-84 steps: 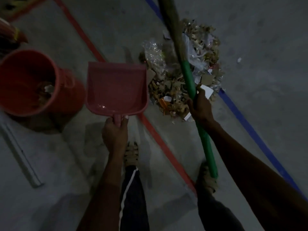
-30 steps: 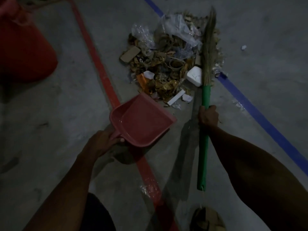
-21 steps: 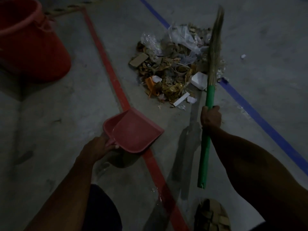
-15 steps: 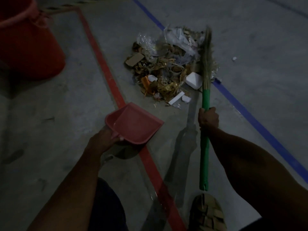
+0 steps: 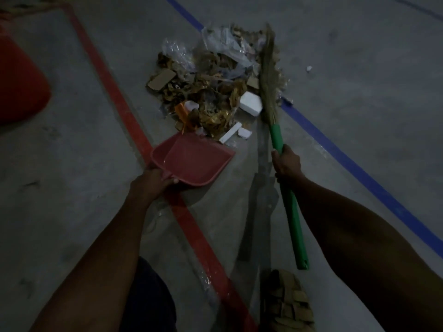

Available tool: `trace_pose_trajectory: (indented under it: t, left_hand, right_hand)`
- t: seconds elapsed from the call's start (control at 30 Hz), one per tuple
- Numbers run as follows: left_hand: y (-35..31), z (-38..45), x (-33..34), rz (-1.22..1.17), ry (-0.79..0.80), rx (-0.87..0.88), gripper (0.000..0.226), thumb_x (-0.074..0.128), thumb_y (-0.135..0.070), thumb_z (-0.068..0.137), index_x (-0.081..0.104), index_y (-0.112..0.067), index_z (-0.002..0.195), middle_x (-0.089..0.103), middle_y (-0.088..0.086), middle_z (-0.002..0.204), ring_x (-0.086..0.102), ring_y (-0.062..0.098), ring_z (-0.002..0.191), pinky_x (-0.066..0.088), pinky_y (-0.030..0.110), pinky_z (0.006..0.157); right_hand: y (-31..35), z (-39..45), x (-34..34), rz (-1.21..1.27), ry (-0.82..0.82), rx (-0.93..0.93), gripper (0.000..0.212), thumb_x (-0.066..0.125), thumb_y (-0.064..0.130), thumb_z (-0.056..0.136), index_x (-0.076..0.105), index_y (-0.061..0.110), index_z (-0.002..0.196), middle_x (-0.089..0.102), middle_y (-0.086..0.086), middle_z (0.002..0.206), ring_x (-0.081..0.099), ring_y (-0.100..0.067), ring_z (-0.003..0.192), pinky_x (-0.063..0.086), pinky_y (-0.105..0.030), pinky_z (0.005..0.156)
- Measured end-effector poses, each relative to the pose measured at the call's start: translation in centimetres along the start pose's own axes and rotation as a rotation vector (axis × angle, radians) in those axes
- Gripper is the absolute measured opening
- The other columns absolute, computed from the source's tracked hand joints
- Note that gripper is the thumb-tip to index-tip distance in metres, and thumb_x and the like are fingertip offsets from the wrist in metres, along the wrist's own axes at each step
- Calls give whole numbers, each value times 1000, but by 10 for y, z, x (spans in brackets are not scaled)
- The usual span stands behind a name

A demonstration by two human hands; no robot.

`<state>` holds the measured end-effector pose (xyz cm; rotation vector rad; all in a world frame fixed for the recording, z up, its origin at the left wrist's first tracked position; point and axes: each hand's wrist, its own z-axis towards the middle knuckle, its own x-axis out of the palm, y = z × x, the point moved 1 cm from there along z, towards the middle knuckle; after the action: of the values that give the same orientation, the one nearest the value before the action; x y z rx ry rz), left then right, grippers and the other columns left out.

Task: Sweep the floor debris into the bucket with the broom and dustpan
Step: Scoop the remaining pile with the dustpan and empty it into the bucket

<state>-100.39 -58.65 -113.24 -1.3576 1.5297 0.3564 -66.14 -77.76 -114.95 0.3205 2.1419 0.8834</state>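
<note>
A pile of debris, made of cardboard scraps, clear plastic and white foam pieces, lies on the grey floor. My left hand grips the handle of the empty red dustpan, whose front lip sits at the pile's near edge. My right hand grips the green handle of the broom. Its straw bristles rest along the right side of the pile. The red bucket shows only partly at the left edge.
A red floor line runs diagonally under the dustpan and a blue floor line passes right of the pile. A small white scrap lies apart on the right. My sandalled foot stands near the broom's end.
The dustpan has moved forward to the near edge of the pile. The broom has tilted, its bristles staying against the pile's right side. The view shifted, leaving less of the bucket visible.
</note>
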Motion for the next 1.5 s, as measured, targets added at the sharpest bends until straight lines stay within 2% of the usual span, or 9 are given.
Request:
trace_pose_trajectory:
  t: [0.2, 0.33, 0.57, 0.8, 1.0, 1.1, 1.2, 1.33, 1.5]
  left_hand:
    - [-6, 20, -4, 56, -15, 37, 53, 67, -60, 83, 68, -18, 114, 67, 14, 118, 64, 29, 103, 47, 35, 81]
    - [-5, 30, -7, 125, -36, 28, 59, 63, -70, 79, 67, -19, 107, 67, 15, 117, 64, 31, 104, 48, 39, 82]
    - [-19, 38, -1, 147, -123, 76, 56, 61, -65, 84, 62, -16, 111, 64, 16, 119, 62, 34, 108, 49, 45, 88]
    - [-31, 40, 8, 129, -192, 108, 57, 59, -62, 87, 63, -15, 118, 67, 14, 117, 63, 33, 105, 50, 43, 86]
    - [-34, 46, 13, 95, -190, 117, 53, 64, -57, 87, 65, -6, 99, 66, 16, 99, 63, 32, 92, 50, 43, 78]
    - [-39, 45, 15, 96, -181, 120, 45, 65, -53, 88, 60, -9, 91, 62, 14, 91, 59, 28, 84, 42, 36, 68]
    - [-46, 43, 18, 89, -178, 137, 42, 65, -53, 88, 53, -14, 85, 55, 7, 85, 52, 24, 78, 34, 33, 65]
    - [-60, 44, 24, 45, -125, 178, 43, 69, -48, 87, 46, -17, 69, 49, 2, 72, 52, 24, 74, 30, 33, 62]
    - [-68, 48, 27, 82, -96, 210, 47, 67, -53, 86, 45, -17, 65, 47, 2, 67, 54, 26, 71, 27, 33, 55]
  right_hand:
    - [-15, 8, -8, -48, 83, -33, 53, 48, 42, 104, 37, 23, 151, 59, -13, 112, 62, -25, 68, 49, -26, 42]
    - [-27, 4, -22, -47, 143, -74, 50, 49, 42, 104, 41, 23, 149, 59, -14, 96, 58, -23, 63, 49, -27, 43]
    - [-45, -16, -12, 22, 202, -131, 52, 53, 38, 103, 41, 21, 152, 56, -16, 81, 54, -23, 54, 46, -26, 40]
    - [-57, -50, 15, -7, 270, -171, 49, 50, 38, 104, 43, 19, 149, 60, -5, 92, 59, -16, 57, 47, -20, 41]
    - [-57, -54, 17, 31, 165, -198, 48, 51, 36, 104, 45, 17, 148, 60, -2, 94, 60, -14, 61, 47, -16, 43]
    - [-53, -52, 1, 66, 71, -202, 48, 51, 37, 104, 46, 18, 147, 60, -7, 84, 55, -16, 55, 46, -21, 41]
    - [-50, -50, -20, 63, 24, -204, 49, 50, 39, 104, 43, 23, 149, 59, -11, 88, 53, -17, 54, 47, -24, 40]
    - [-54, -49, -40, -14, -44, -216, 48, 50, 37, 104, 42, 22, 149, 60, -10, 88, 54, -19, 56, 50, -27, 42]
    - [-68, -47, -51, -128, -37, -128, 43, 49, 36, 104, 47, 17, 143, 60, -9, 94, 58, -21, 64, 51, -30, 48]
